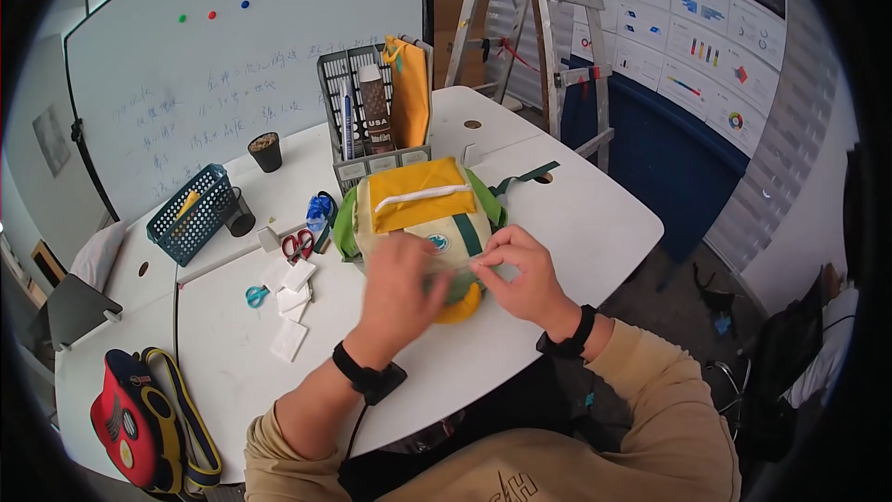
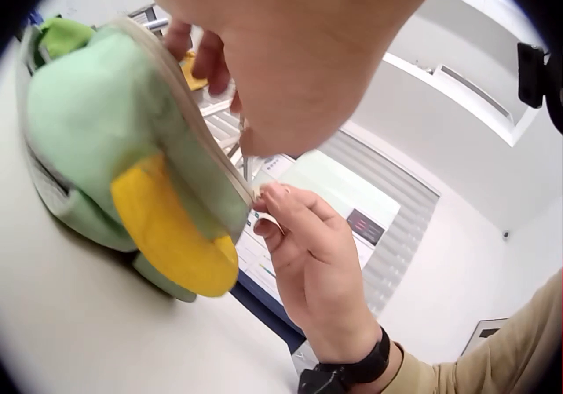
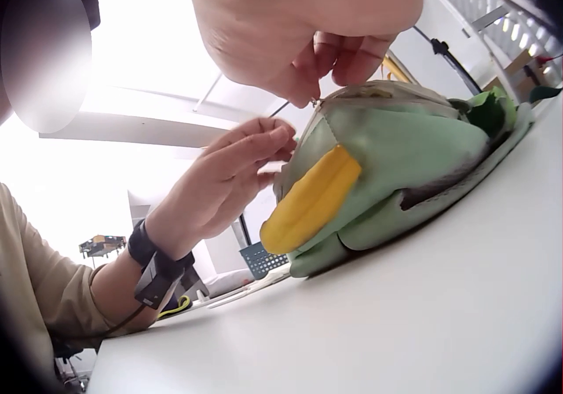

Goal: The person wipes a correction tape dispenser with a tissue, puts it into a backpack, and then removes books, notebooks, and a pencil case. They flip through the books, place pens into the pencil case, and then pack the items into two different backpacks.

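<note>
Bag (image 1: 423, 214) zip (image 2: 194, 117) in hand — R at the pull, L alongside

Bag's on the white table (image 1: 595, 214), centre of the head frame, lying w/ its yellow front pocket up. R hand (image 1: 520, 274), just right of centre, has thumb & index pressed together, pinching a tiny piece at the zip's end; prob. the zip pull (image 3: 316, 103), too small to be sure. L hand (image 1: 395, 284), centre of frame & blurred, has fingers loosely bent over the near edge, thumb apart; no clear grip on anything, and can't tell how firmly it touches the bag.

Yellow handle (image 1: 460, 304) sits below the hands at the near side. Grey organiser (image 1: 381, 163) stands just behind the bag, upper centre; red-handled scissors (image 1: 297, 246) & white pieces (image 1: 291, 299) lie left of it, approx. mid-left of centre.

Step, as I judge it: working the main zip, R on the pull, L there to steady. Can't tell if it's being opened or closed. Next move prob. calls for R to hold that pinch & draw along the seam, w/ L keeping the edge taut — fabric looks soft, so slack could snag the slider.
</note>
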Action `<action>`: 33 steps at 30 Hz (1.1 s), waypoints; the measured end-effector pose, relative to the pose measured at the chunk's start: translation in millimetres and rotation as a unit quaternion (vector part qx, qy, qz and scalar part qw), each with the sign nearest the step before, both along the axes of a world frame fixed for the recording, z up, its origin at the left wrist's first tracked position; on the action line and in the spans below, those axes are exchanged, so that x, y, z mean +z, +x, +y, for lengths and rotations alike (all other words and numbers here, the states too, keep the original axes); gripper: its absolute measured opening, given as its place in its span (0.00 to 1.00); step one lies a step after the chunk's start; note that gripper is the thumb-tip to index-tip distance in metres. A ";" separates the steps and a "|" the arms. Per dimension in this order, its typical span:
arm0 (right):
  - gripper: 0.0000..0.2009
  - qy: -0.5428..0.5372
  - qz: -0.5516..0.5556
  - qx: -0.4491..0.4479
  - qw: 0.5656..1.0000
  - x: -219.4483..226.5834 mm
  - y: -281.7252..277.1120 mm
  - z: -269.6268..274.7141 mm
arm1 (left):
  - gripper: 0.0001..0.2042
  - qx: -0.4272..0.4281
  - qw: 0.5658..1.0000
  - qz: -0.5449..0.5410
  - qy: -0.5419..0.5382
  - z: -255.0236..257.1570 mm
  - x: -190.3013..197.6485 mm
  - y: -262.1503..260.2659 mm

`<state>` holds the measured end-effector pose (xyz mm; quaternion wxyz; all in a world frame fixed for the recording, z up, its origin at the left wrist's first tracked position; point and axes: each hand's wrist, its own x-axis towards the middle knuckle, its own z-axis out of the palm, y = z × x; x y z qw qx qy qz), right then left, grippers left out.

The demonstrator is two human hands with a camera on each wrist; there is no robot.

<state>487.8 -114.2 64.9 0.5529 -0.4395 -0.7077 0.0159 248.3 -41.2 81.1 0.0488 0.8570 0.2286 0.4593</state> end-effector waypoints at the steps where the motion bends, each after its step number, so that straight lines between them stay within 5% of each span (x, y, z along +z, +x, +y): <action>1: 0.05 0.001 0.003 0.014 1.000 -0.3 -4.3 -1.7 | 0.20 -0.010 1.000 0.023 0.000 -8.2 1.5 6.2; 14: 0.07 -0.087 0.053 0.047 0.994 0.7 -2.4 6.6 | 0.10 -0.058 0.997 0.007 -0.052 -3.8 -6.7 8.9; 20: 0.11 0.028 -0.026 0.019 0.999 -2.6 -22.9 -16.1 | 0.09 -0.026 0.999 0.021 -0.029 -13.1 1.7 3.0; 24: 0.10 -0.020 0.151 -0.036 0.988 -26.4 19.5 16.8 | 0.09 -0.001 0.998 0.028 -0.055 -10.7 6.2 -1.4; 29: 0.07 -0.114 0.094 -0.014 0.989 -33.7 93.2 62.7 | 0.10 -0.069 0.993 0.054 -0.081 -3.8 5.3 -4.7; 33: 0.06 -0.169 0.174 0.008 0.970 -27.9 93.1 75.5 | 0.10 -0.083 0.988 0.055 -0.116 -4.3 8.0 -4.0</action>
